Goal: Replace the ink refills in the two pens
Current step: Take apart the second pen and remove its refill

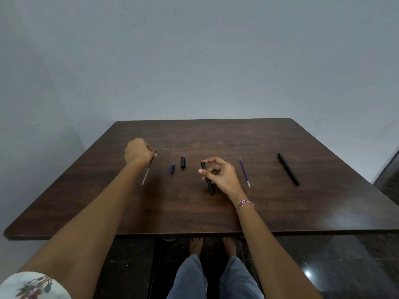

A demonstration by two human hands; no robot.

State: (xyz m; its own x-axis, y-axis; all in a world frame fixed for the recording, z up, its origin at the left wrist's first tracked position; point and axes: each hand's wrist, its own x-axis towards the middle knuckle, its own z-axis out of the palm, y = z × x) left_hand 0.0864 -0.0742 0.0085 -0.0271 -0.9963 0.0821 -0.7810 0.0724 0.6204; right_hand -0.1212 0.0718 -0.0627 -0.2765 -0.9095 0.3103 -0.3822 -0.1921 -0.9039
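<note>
- Two hands of mine are over the table, each closed on a thin part.
- My left hand (138,151) has its fingers curled tight round a slim refill (149,167); its dark tip sticks up past my knuckles toward the far edge, and its pale tail slants down toward the near left edge.
- My right hand (218,174) pinches a black pen barrel (207,178) between thumb and fingertips, the other fingers loosely bent; the barrel's long axis runs from far to near, upper end toward the far edge, lower end angled toward me and slightly right. Whether that lower end touches the wood, I cannot tell.
- Between my hands lie two short pieces, well apart from either hand: a small blue piece (172,168) and, just beside it on the right, a short black cap (183,162), both lying roughly far to near.
- Right of my right hand lies a purple refill (245,173), point toward the far edge, clear end toward me.
- Further toward the right edge lies a whole black pen (288,168), slanting from far-left to near-right.
- A beaded bracelet (244,204) circles my right wrist; a floral sleeve (32,285) shows at my left arm.
- Everything rests on a dark wooden table (216,219) with rounded corners, set against a plain pale wall (194,61), over a dark glossy floor (323,266).
</note>
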